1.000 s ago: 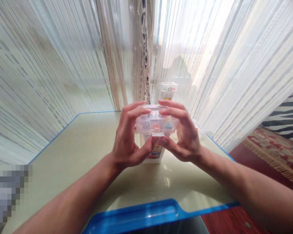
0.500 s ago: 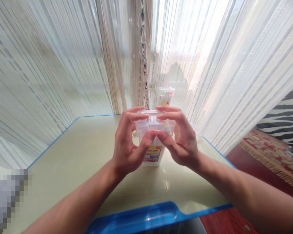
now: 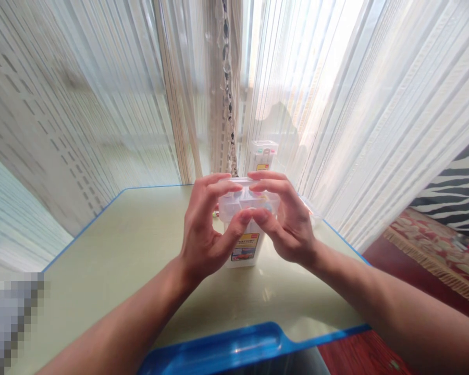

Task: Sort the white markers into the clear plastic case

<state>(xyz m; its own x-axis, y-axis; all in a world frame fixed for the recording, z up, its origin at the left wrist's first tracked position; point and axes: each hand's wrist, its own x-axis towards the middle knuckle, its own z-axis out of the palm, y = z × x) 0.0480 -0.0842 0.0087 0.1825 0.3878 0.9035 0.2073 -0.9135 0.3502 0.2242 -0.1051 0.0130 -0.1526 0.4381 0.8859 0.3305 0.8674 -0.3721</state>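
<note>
A clear plastic container [image 3: 245, 245] with a coloured label stands upright on the pale green table [image 3: 121, 250]. Its transparent lid [image 3: 247, 200] sits on top, with small coloured pieces showing through. My left hand [image 3: 205, 229] grips the lid's left side, fingers curled over the top and thumb pressed at the front. My right hand [image 3: 287, 221] grips the right side the same way, and both thumbs meet at the front latch. A second clear container [image 3: 262, 154] stands behind, by the curtain.
White sheer curtains [image 3: 355, 104] hang close around the table's back and right sides, with a bead string [image 3: 229, 104] in the middle. The table has a blue rim and a blue tray edge [image 3: 226, 351] at the front. A patterned rug [image 3: 433, 245] lies at right.
Both hands have brought the lid down onto the container, and the thumbs have closed in over the front latch. The view shifted slightly.
</note>
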